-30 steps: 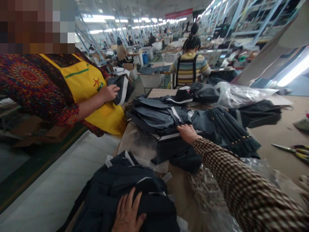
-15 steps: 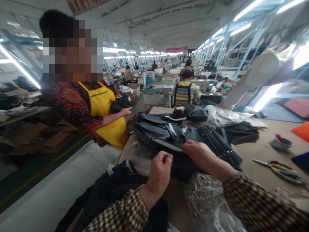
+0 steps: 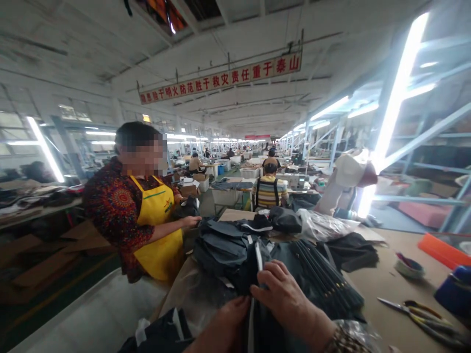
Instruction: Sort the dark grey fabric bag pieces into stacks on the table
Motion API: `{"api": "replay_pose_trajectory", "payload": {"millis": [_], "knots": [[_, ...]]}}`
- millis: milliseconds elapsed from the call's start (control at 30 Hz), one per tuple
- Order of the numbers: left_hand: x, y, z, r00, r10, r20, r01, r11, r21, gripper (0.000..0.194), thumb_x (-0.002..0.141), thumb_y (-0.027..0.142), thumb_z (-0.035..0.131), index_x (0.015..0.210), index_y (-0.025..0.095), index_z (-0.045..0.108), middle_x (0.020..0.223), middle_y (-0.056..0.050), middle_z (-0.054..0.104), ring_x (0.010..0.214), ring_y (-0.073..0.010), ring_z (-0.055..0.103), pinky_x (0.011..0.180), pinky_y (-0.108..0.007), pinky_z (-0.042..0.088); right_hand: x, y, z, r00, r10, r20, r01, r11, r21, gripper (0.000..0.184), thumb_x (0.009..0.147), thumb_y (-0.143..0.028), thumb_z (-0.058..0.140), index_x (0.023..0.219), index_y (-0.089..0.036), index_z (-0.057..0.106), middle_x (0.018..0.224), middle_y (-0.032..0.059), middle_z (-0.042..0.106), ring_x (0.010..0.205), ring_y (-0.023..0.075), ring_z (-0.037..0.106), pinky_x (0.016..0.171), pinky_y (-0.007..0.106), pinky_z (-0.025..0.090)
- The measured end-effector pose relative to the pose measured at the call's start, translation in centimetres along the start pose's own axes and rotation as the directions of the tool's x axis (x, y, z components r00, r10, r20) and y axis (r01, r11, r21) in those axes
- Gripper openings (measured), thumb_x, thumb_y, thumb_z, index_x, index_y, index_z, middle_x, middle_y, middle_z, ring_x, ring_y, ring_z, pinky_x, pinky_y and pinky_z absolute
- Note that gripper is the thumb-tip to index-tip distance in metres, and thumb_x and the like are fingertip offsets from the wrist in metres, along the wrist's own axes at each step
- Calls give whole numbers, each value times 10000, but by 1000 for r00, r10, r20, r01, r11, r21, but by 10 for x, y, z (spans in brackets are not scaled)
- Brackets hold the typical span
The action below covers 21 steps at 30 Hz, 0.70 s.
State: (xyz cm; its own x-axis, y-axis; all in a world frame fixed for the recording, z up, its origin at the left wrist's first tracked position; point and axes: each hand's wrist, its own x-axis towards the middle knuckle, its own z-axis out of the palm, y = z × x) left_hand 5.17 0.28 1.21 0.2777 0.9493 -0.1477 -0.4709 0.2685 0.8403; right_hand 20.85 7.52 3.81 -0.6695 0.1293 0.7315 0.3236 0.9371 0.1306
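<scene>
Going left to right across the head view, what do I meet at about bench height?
Yellow apron on a co-worker → your left hand → your right hand → small bowl → blue object.

Table (image 3: 395, 240), brown top. Centre: stack of dark cloth pieces (image 3: 219, 245). Right of it: overlapping dark pieces (image 3: 312, 274) with brass-coloured studs. Behind: dark bundle (image 3: 285, 219); crumpled clear plastic bag (image 3: 324, 225). Right of centre: dark cloth with grey strip (image 3: 355, 251). Right side: small bowl (image 3: 409, 267), contents unclear; scissors (image 3: 423, 314), yellow-and-black handles, blades pointing left; orange piece (image 3: 443, 251); blue object (image 3: 456, 292), blurred. Lower centre-left: clear plastic sheet (image 3: 198, 294). Lower right: crumpled clear plastic (image 3: 358, 332).
</scene>
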Motion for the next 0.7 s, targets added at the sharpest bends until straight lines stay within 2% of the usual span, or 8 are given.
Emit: {"api": "replay_pose_trajectory", "payload": {"millis": [100, 167, 267, 333, 400, 500, 600, 700], "knots": [[-11, 4, 0, 995, -46, -93, 31, 987, -160, 300, 757, 299, 738, 1002, 131, 698, 860, -104, 727, 816, -234, 700, 829, -362, 527, -15, -16, 1, 949, 314, 27, -312, 929, 198, 239, 960, -213, 457, 938, -239, 694, 682, 21, 608, 649, 168, 548, 644, 303, 455], [-17, 10, 0, 977, -69, -201, 28, 979, -201, 290, 716, 176, 718, 997, 113, 691, 832, -100, 731, 745, -208, 700, 773, -330, 542, -28, -25, 2, 813, 563, 146, -565, 704, 431, 272, 953, -279, 440, 876, -211, 692, 707, 30, 639, 652, 166, 575, 626, 280, 463], [-18, 13, 3, 958, -89, -274, 49, 987, -151, 357, 617, 68, 650, 970, 105, 692, 802, -81, 733, 663, -168, 677, 662, -263, 535, -46, -35, 11, 556, 749, 360, -762, 287, 580, 326, 885, -447, 510, 714, -198, 633, 679, 20, 612, 654, 171, 559, 586, 266, 447], [-18, 6, 6, 961, -117, -251, 90, 989, -114, 432, 567, 55, 613, 987, 118, 694, 786, -58, 732, 611, -149, 653, 581, -226, 507, -56, -46, 21, 411, 818, 402, -772, 78, 630, 302, 745, -492, 675, 718, -207, 578, 638, -18, 555, 612, 151, 518, 549, 251, 424], [-24, -4, 11, 958, -146, -248, 123, 987, -107, 482, 515, 46, 582, 975, 126, 704, 746, -39, 726, 563, -137, 626, 517, -203, 468, -65, -62, 29, 278, 832, 481, -694, -172, 699, 427, 615, -451, 794, 906, -230, 573, 693, -37, 584, 614, 151, 544, 557, 254, 448], [-49, -19, 18, 960, -211, -185, 184, 971, -154, 488, 454, 28, 545, 898, 117, 727, 696, -34, 717, 545, -126, 613, 508, -187, 447, -82, -84, 33, 214, 693, 688, -544, -500, 673, 663, 627, -402, 795, 1216, -269, 522, 904, 17, 688, 735, 205, 641, 650, 326, 516], [-89, -25, 20, 940, -341, 26, 341, 931, -131, 460, 477, 22, 590, 893, 147, 745, 725, -19, 729, 642, -154, 661, 603, -208, 496, -103, -92, 38, 166, 651, 741, -667, -479, 570, 403, 603, -314, 763, 980, -199, 678, 855, 36, 714, 791, 232, 649, 730, 345, 509], [-124, -21, 19, 844, -514, 154, 513, 857, 52, 432, 543, 50, 691, 944, 199, 750, 793, 7, 747, 777, -202, 692, 739, -271, 537, -113, -89, 47, 76, 690, 720, -733, -451, 510, 149, 581, -270, 696, 703, -185, 680, 687, 17, 686, 718, 211, 628, 695, 307, 490]]}}
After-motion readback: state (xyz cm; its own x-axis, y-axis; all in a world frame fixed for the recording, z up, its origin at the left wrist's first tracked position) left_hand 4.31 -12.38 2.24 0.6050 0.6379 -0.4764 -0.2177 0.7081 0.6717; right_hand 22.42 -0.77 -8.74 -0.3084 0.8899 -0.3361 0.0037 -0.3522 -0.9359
